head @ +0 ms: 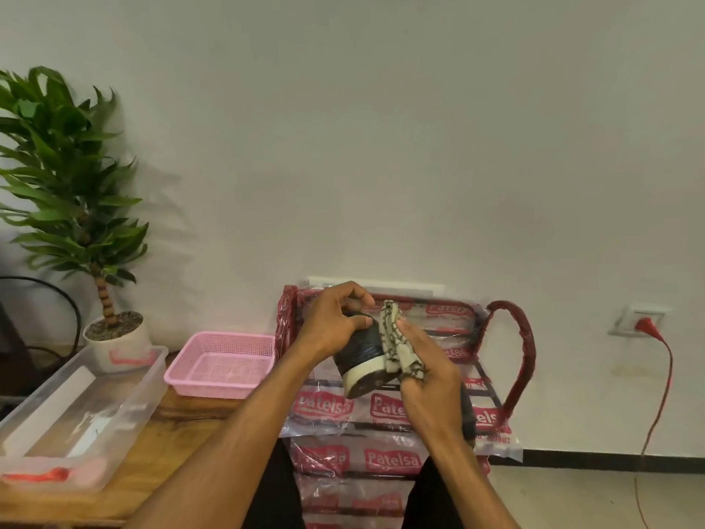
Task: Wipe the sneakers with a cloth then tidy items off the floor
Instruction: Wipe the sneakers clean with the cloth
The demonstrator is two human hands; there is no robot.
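- Nearest, two bare forearms reach forward from the lower edge. The right hand [431,379] sits slightly closer to the camera than the left hand [335,326].
- The right grip is closed around a bunched, patterned cloth [400,349] and presses it against the shoe.
- The left grip has its fingers and thumb curled round a dark sneaker [360,353]. It is held in the air between the hands, with its pale sole edge turned down towards the camera.
- The sneaker lies just left of the cloth and touches it. Its long axis seems to run from the left hand down and right, behind the right hand, where part of it is hidden. A wiping stroke would probably follow that line while the left hand turns the shoe.
- Behind the hands stands a red rack [507,376] wrapped in plastic.
- To the left, a wooden desk [179,421] carries a clear box [145,379], a pink basket [213,387] and a potted plant [68,177].
- Farthest back, a red cable [665,376] hangs from a wall socket [625,318].
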